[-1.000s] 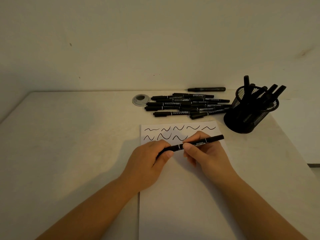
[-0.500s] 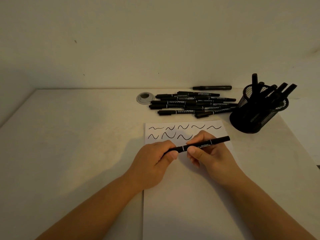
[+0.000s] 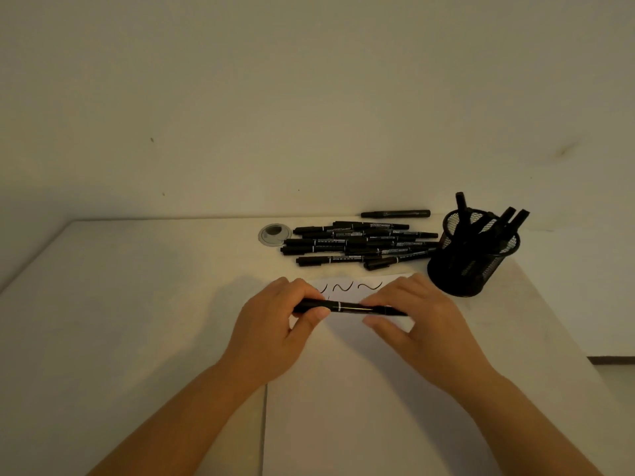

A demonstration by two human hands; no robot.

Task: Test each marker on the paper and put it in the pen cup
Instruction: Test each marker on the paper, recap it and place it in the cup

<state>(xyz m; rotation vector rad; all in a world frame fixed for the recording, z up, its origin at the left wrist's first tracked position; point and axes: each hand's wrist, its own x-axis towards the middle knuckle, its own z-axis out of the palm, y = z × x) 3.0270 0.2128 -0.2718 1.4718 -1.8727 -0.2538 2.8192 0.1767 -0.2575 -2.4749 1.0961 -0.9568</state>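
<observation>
One marker (image 3: 350,308) is gripped level over the paper (image 3: 343,407) by left hand (image 3: 275,333) and right hand (image 3: 424,324). Several are stood in the pen cup (image 3: 472,255), far right; a pile (image 3: 360,245) is left untested.

1. A plain, pale wall (image 3: 309,97) fills the upper half of the view, unpainted-looking and bare apart from a few small dark specks and a faint smudge toward its right side.
2. A light, cream-coloured desk (image 3: 120,304) stands with its far edge against the wall; its left edge runs diagonally toward the near left.
3. A round grey grommet (image 3: 274,234) is set into the desk near the far edge.
4. Past the right edge of the desk, a strip of dark floor or skirting (image 3: 615,360) shows.
5. The light is dim and warm, and soft shadows lie on the desk surface.
</observation>
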